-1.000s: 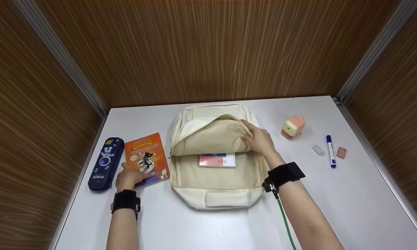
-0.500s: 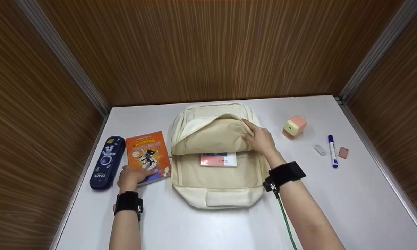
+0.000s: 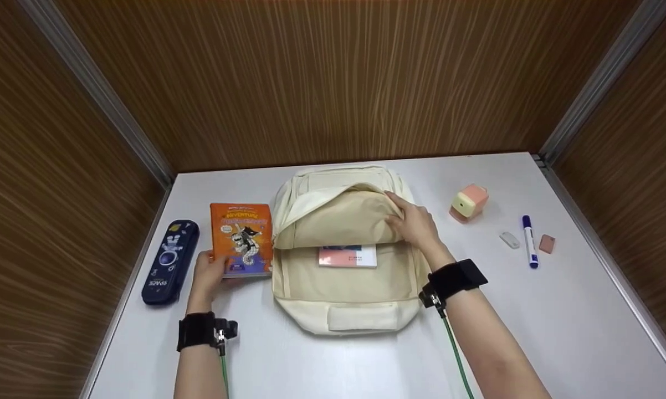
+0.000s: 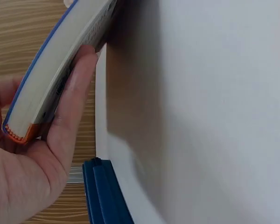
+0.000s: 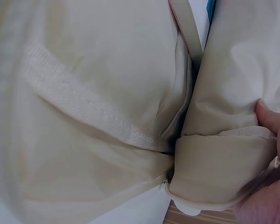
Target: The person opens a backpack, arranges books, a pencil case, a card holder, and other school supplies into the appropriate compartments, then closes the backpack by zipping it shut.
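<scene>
My left hand (image 3: 208, 271) grips an orange paperback book (image 3: 241, 235) by its left edge, thumb over the cover. In the left wrist view the book (image 4: 51, 70) is raised off the white table, its page edges facing the camera and my fingers (image 4: 77, 88) under its back. A cream backpack (image 3: 360, 318) lies unzipped in the middle. My right hand (image 3: 416, 224) pinches the edge of its front flap and holds it up. Inside shows a pink and white booklet (image 3: 347, 257). In the right wrist view my thumb (image 5: 270, 116) presses the beige lining (image 5: 233, 84).
A navy pencil case (image 3: 169, 263) lies at the left. On the right are a pink and yellow pencil sharpener (image 3: 469, 203), a small whitish piece (image 3: 509, 239), a blue-capped marker (image 3: 529, 241) and a small pink block (image 3: 547, 244). Wood-grain panels (image 3: 333, 83) border the table.
My left hand has picked the book up off the table, turned it straighter and brought it right, up to the backpack's left side. My right hand keeps holding the flap.
</scene>
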A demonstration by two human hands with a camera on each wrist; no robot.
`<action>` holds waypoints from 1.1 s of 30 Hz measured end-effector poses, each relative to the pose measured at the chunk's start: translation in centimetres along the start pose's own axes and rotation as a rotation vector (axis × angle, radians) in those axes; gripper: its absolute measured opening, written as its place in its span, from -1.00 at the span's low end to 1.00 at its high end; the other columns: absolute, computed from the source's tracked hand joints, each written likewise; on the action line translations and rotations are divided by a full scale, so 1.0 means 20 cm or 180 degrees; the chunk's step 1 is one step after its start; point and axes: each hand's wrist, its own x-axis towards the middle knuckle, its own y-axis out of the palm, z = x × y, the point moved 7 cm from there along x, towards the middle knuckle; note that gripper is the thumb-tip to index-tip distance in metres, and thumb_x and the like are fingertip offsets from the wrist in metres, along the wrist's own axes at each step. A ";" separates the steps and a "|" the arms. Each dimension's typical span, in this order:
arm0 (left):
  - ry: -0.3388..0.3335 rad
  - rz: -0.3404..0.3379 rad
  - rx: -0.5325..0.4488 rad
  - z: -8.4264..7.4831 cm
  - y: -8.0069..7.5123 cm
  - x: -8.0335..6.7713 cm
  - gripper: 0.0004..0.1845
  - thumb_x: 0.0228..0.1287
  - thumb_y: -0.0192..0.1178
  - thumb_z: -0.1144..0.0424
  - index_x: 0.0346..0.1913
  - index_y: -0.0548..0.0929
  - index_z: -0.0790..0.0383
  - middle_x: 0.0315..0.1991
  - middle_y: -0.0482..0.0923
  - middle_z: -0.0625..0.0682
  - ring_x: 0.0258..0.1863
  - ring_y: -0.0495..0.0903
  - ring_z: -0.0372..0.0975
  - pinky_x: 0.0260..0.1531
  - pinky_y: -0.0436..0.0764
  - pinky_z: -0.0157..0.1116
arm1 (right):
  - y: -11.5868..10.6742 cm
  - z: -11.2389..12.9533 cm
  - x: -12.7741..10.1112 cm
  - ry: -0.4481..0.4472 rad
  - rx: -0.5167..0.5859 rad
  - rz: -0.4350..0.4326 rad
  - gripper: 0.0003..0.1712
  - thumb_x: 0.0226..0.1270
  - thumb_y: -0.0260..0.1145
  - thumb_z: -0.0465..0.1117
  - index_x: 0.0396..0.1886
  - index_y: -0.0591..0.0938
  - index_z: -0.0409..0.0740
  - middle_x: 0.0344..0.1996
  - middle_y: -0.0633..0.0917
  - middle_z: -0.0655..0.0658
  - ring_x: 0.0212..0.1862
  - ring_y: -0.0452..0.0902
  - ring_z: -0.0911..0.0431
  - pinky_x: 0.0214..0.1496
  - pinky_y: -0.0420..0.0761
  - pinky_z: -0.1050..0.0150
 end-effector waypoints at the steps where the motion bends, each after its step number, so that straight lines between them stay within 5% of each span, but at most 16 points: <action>1: 0.0007 0.0013 -0.0118 -0.01 0.00 0.00 -0.57 0.46 0.01 0.34 0.20 0.20 0.58 -0.15 0.42 0.21 -0.42 0.55 -0.31 -0.37 0.68 -0.26 | 0.00 0.00 0.00 0.0002 -0.0005 0.0001 -0.28 0.30 0.39 -0.05 0.44 0.38 0.26 0.16 0.56 -0.40 0.01 0.56 -0.37 -0.07 0.52 -0.23; 6: 0.0080 0.0009 -0.0488 -0.04 -0.02 -0.01 -0.51 0.54 -0.11 0.35 0.35 0.06 0.56 -0.06 0.38 0.27 -0.38 0.58 -0.34 -0.34 0.70 -0.14 | 0.01 0.01 0.01 -0.0029 -0.0022 -0.0005 -0.28 0.29 0.39 -0.06 0.44 0.38 0.27 0.13 0.57 -0.41 -0.02 0.57 -0.37 -0.07 0.52 -0.23; 13: 0.0518 -0.0413 -0.0099 -0.16 -0.07 -0.05 -0.49 0.55 -0.14 0.35 0.40 0.10 0.58 0.01 0.43 0.39 -0.33 0.53 -0.31 -0.48 0.61 -0.41 | 0.02 0.01 0.02 -0.0024 -0.0040 0.0033 -0.28 0.31 0.39 -0.04 0.44 0.37 0.28 0.14 0.57 -0.40 0.00 0.57 -0.35 -0.06 0.53 -0.21; 17: 0.0696 -0.0614 -0.0167 -0.26 -0.09 -0.07 -0.51 0.54 -0.09 0.33 0.39 0.19 0.53 0.07 0.46 0.40 -0.31 0.51 -0.34 -0.46 0.52 -0.51 | 0.01 0.01 0.03 0.0034 -0.0097 0.0057 -0.28 0.32 0.37 -0.03 0.45 0.36 0.30 0.16 0.56 -0.39 -0.01 0.57 -0.36 -0.10 0.54 -0.21; 21: 0.0865 -0.0582 -0.0668 -0.36 -0.06 -0.11 -0.50 0.55 -0.10 0.33 0.42 0.17 0.48 0.13 0.43 0.37 -0.26 0.54 -0.38 -0.35 0.57 -0.50 | 0.01 0.01 0.04 0.0085 -0.0130 0.0072 -0.29 0.34 0.36 -0.02 0.45 0.36 0.32 0.17 0.55 -0.38 -0.04 0.58 -0.32 -0.14 0.54 -0.19; 27: 0.1084 -0.0210 -0.1364 -0.50 0.02 -0.21 -0.52 0.56 -0.13 0.36 0.43 0.15 0.41 0.15 0.41 0.31 -0.21 0.64 -0.26 -0.26 0.67 -0.29 | 0.01 0.01 0.04 0.0116 -0.0163 0.0098 -0.29 0.34 0.35 -0.02 0.45 0.36 0.31 0.17 0.56 -0.35 -0.01 0.57 -0.33 -0.12 0.54 -0.19; 30: 0.1227 -0.0113 -0.1413 -0.55 0.05 -0.26 -0.51 0.55 -0.10 0.36 0.44 0.16 0.37 0.13 0.43 0.29 -0.22 0.65 -0.22 -0.31 0.68 -0.26 | 0.01 0.01 0.04 0.0129 -0.0155 0.0100 -0.29 0.34 0.35 -0.03 0.45 0.36 0.30 0.16 0.57 -0.36 -0.04 0.58 -0.34 -0.13 0.54 -0.20; 33: 0.1441 -0.0235 -0.1230 -0.59 0.05 -0.29 -0.51 0.53 -0.07 0.36 0.43 0.20 0.38 0.11 0.47 0.30 -0.22 0.64 -0.24 -0.31 0.67 -0.33 | 0.01 0.02 0.04 0.0144 -0.0146 0.0098 -0.30 0.34 0.35 -0.04 0.45 0.36 0.31 0.14 0.58 -0.37 -0.06 0.59 -0.32 -0.14 0.54 -0.19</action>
